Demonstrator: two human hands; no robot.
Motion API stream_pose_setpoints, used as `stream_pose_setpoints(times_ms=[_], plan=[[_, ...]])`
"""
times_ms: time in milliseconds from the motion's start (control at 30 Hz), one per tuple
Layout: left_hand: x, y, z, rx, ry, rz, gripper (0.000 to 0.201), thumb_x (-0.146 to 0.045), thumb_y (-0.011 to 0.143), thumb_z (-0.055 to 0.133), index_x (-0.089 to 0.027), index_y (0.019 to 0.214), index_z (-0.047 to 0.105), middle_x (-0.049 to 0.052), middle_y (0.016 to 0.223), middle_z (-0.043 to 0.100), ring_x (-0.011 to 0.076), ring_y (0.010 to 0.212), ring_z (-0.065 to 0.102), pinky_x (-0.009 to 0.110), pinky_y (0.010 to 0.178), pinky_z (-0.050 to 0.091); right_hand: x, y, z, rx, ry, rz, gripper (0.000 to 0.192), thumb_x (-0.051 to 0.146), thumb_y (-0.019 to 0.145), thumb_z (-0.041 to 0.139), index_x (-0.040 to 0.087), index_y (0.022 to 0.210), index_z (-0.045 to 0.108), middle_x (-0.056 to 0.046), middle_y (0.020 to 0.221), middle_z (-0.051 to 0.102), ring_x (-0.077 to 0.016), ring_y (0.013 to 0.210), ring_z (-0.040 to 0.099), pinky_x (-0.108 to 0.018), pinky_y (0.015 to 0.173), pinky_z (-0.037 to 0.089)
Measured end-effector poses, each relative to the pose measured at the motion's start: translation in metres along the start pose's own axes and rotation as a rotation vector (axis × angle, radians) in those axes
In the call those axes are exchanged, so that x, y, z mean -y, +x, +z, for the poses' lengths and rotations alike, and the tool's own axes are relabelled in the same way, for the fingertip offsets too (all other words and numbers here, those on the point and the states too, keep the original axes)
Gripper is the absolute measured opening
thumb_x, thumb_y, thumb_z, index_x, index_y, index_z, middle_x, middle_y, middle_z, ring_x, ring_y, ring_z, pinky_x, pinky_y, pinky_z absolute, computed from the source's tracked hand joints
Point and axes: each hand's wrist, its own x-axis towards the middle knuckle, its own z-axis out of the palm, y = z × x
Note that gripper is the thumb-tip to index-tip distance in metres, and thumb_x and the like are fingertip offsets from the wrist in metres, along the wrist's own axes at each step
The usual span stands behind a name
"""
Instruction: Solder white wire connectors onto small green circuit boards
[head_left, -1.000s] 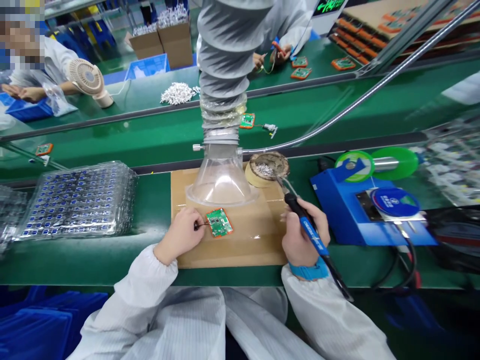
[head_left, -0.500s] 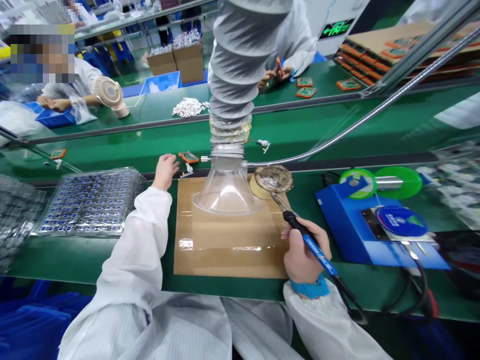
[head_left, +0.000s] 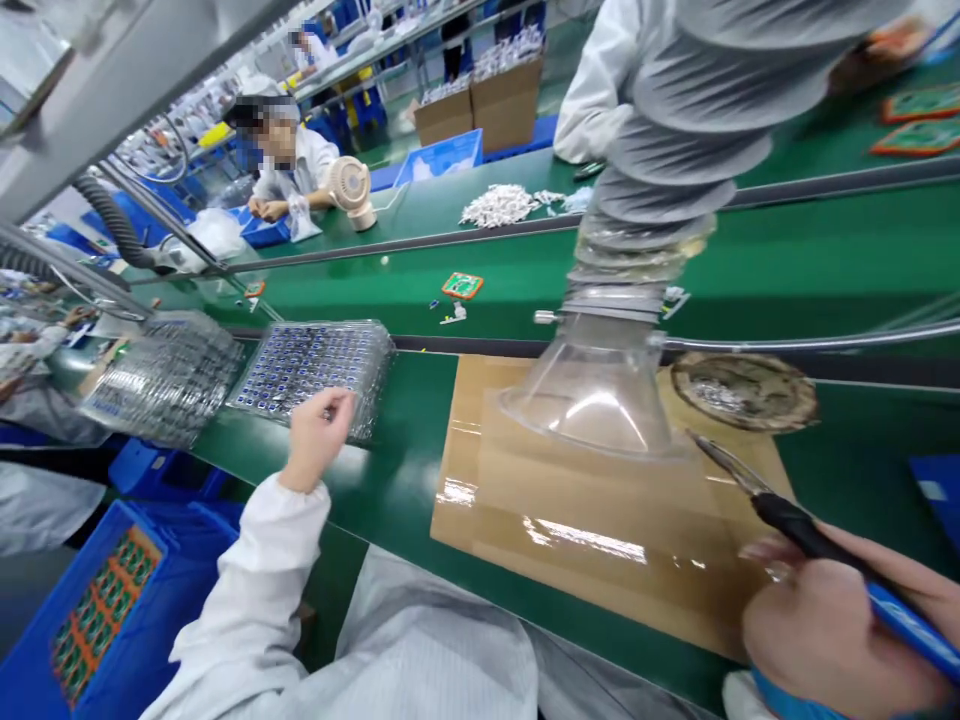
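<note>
My left hand (head_left: 315, 432) hovers at the near edge of the clear tray (head_left: 315, 365) of small blue parts, fingers curled, holding nothing. My right hand (head_left: 832, 625) grips the soldering iron (head_left: 817, 545) — far right, over the bare cardboard mat (head_left: 600, 530).

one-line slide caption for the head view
Left hand reaches a clear tray of blue parts; right hand holds a soldering iron.

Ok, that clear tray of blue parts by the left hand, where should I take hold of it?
Probably by its near right corner, coming from the front edge of the bench. The clear tray lies flat on a stack with that corner right under the left hand, which hovers there with fingers curled. The far side abuts the conveyor rail, and another tray stack crowds its left.
</note>
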Motion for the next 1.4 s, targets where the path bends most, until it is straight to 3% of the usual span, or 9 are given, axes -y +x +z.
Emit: stream_pose_setpoints(times_ms=[133, 233, 333, 467, 633, 900, 1033, 1233, 1400], plan=[[0.051, 0.029, -0.057, -0.196, 0.177, -0.116, 0.030, -0.038, 0.093, 0.056, -0.019, 0.103, 0.077, 0.005, 0.091, 0.076, 0.0198, 0.080, 0.067, 0.030, 0.082, 0.054, 0.010, 0.000, -0.002, 0.072, 0.052, 0.021, 0.017, 0.037, 0.057, 0.067, 0.027, 0.070, 0.064, -0.007, 0.065, 0.062, -0.0249, 0.048, 0.056, -0.048, 0.057, 0.048], [0.079, 0.052, -0.067, -0.066, 0.396, -0.120, 0.030, -0.029, 0.089, 0.055, -0.018, 0.103, 0.079, 0.008, 0.097, 0.074, 0.0230, 0.088, 0.067, 0.033, 0.092, 0.052, 0.014, -0.003, 0.001, 0.053, 0.053, 0.045, 0.015, 0.033, 0.055, 0.064, 0.027, 0.068, 0.061, -0.006, 0.065, 0.062, -0.0243, 0.049, 0.056, -0.047, 0.058, 0.049], [0.091, 0.073, -0.056, 0.058, 0.575, -0.091, 0.033, -0.026, 0.089, 0.052, -0.017, 0.108, 0.078, 0.013, 0.108, 0.068, 0.0278, 0.101, 0.065, 0.037, 0.097, 0.051, 0.013, -0.005, 0.002, 0.022, 0.053, 0.036, 0.014, 0.032, 0.055, 0.062, 0.026, 0.068, 0.060, -0.006, 0.065, 0.062, -0.0243, 0.050, 0.057, -0.046, 0.060, 0.048], [0.091, 0.092, -0.043, 0.119, 0.719, -0.041, 0.033, -0.024, 0.090, 0.051, -0.016, 0.112, 0.075, 0.017, 0.116, 0.064, 0.0323, 0.112, 0.061, 0.041, 0.100, 0.049, 0.006, -0.004, -0.002, 0.027, 0.055, 0.071, 0.018, 0.031, 0.054, 0.063, 0.026, 0.071, 0.065, -0.005, 0.064, 0.063, -0.0239, 0.049, 0.057, -0.044, 0.057, 0.047], [0.089, 0.107, -0.049, 0.197, 0.813, -0.005, 0.029, -0.025, 0.087, 0.054, -0.015, 0.105, 0.074, 0.019, 0.116, 0.063, 0.0360, 0.114, 0.058, 0.046, 0.097, 0.049, 0.007, -0.005, -0.002, -0.002, 0.053, 0.077, 0.015, 0.030, 0.055, 0.062, 0.026, 0.069, 0.063, -0.006, 0.064, 0.063, -0.0249, 0.050, 0.058, -0.045, 0.058, 0.047], [0.089, 0.113, -0.056, 0.256, 0.867, 0.048, 0.025, -0.028, 0.082, 0.057, -0.018, 0.097, 0.075, 0.017, 0.116, 0.062, 0.0364, 0.115, 0.058, 0.045, 0.095, 0.050, -0.026, -0.006, 0.004, -0.123, 0.135, -0.089, 0.022, 0.043, 0.064, 0.074, 0.026, 0.077, 0.069, -0.005, 0.062, 0.065, -0.0243, 0.045, 0.060, -0.043, 0.051, 0.047], [0.091, 0.119, -0.055, 0.332, 0.900, 0.018, 0.022, -0.032, 0.076, 0.059, -0.020, 0.088, 0.074, 0.016, 0.113, 0.064, 0.0374, 0.113, 0.059, 0.047, 0.094, 0.051, -0.037, -0.009, 0.000, -0.038, 0.137, -0.082, 0.031, 0.049, 0.078, 0.071, 0.021, 0.093, 0.070, -0.002, 0.071, 0.068, -0.0216, 0.054, 0.064, -0.040, 0.060, 0.051], [0.085, 0.128, -0.063, 0.348, 0.823, 0.084, 0.016, -0.032, 0.076, 0.057, -0.021, 0.077, 0.068, 0.014, 0.107, 0.070, 0.0350, 0.106, 0.063, 0.043, 0.091, 0.051, -0.041, -0.012, -0.002, -0.035, 0.193, -0.111, 0.033, 0.048, 0.083, 0.073, 0.018, 0.098, 0.071, -0.001, 0.074, 0.068, -0.0188, 0.056, 0.064, -0.036, 0.061, 0.051], [0.055, 0.114, -0.070, 0.252, 0.552, 0.066, 0.016, -0.036, 0.080, 0.061, -0.022, 0.074, 0.066, 0.006, 0.076, 0.071, 0.0258, 0.073, 0.065, 0.037, 0.078, 0.052, -0.042, -0.012, -0.001, -0.048, 0.185, -0.130, 0.031, 0.047, 0.084, 0.073, 0.019, 0.098, 0.071, -0.002, 0.077, 0.069, -0.0186, 0.056, 0.064, -0.036, 0.059, 0.051]])
